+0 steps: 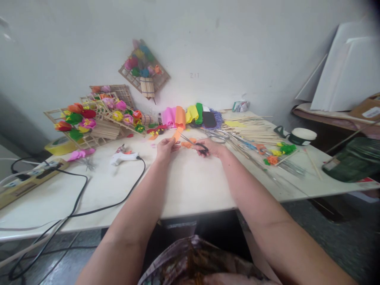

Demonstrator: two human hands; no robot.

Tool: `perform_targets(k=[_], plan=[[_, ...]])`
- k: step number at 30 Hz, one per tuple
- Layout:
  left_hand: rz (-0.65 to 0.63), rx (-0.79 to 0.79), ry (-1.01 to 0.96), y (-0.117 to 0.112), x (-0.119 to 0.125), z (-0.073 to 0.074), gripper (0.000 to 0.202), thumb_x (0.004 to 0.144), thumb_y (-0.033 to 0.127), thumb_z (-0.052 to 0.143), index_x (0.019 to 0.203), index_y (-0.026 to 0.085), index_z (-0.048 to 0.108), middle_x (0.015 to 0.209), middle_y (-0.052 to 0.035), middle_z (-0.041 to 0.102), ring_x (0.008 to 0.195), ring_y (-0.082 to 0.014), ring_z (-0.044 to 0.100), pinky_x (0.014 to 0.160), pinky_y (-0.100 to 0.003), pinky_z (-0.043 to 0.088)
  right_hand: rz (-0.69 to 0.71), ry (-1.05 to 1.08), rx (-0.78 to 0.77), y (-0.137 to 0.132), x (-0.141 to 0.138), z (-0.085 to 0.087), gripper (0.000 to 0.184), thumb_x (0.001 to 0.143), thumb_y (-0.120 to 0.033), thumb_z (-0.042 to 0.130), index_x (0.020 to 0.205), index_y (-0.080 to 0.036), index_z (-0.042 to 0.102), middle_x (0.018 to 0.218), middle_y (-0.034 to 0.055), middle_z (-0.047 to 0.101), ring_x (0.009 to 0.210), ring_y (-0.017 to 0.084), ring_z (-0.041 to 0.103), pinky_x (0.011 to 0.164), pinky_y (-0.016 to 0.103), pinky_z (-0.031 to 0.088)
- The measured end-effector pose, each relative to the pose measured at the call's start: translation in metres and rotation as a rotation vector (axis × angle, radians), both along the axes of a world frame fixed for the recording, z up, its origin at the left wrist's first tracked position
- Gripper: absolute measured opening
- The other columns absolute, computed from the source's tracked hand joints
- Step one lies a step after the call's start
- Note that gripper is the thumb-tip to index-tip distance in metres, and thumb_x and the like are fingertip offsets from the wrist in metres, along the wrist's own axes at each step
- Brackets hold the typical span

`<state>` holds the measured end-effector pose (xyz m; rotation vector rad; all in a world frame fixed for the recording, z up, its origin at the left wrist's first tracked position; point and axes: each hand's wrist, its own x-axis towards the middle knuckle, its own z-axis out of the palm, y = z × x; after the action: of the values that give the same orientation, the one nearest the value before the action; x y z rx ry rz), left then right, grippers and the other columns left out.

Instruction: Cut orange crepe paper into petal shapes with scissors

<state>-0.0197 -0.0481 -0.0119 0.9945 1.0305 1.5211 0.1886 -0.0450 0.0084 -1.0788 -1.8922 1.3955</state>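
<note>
Near the middle of the table my left hand (168, 149) pinches a strip of orange crepe paper (177, 133). My right hand (208, 148) has its fingers in the black handles of a pair of scissors (202, 149). The blades reach left toward the orange strip, with their tips close to it; whether they touch is too small to tell. More orange paper (189, 143) lies under and beside the blades, between the two hands. Just behind stands a roll of orange crepe paper (180, 117).
A white glue gun (124, 157) lies at left, its black cord trailing past a power strip (32, 180). Bamboo frames with paper flowers (80, 118) stand behind it. Thin sticks (255, 130), wires and a green jar (353, 158) occupy the right. Pink crepe paper (168, 117) stands at the back.
</note>
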Motion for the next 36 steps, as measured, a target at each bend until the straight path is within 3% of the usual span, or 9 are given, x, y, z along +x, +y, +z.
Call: perform_targets(k=[19,29,36], plan=[[-0.080,-0.022,0.044,-0.005,0.007,0.002,0.021,0.076,0.026,0.066,0.080,0.013,0.050,0.077,-0.0090,0.070,0.066,-0.0172,0.069,0.056,-0.023,0.051,-0.091,0.073,-0.056,-0.006,-0.019,-0.002,0.026,0.077,-0.035,0.065,0.066,-0.014,0.053,0.046,-0.0049,0.049,0.033,0.003,0.040,0.029,0.014,0.024],[-0.089,-0.023,0.034,-0.003,0.007,0.001,0.019,0.076,0.025,0.066,0.080,0.012,0.052,0.076,-0.0074,0.069,0.064,-0.0163,0.068,0.058,-0.024,0.052,-0.100,0.142,-0.103,0.006,-0.019,-0.010,0.020,0.072,-0.030,0.068,0.076,-0.012,0.061,0.044,-0.0062,0.047,0.033,0.003,0.035,0.031,0.015,0.025],[-0.070,-0.013,-0.049,0.001,0.005,-0.002,0.016,0.074,0.019,0.066,0.081,0.011,0.054,0.073,-0.0068,0.067,0.062,-0.0146,0.067,0.066,-0.027,0.054,-0.126,0.087,-0.033,-0.003,-0.021,-0.001,0.016,0.072,-0.027,0.066,0.071,-0.011,0.063,0.042,-0.0071,0.042,0.032,0.003,0.031,0.030,0.017,0.023]])
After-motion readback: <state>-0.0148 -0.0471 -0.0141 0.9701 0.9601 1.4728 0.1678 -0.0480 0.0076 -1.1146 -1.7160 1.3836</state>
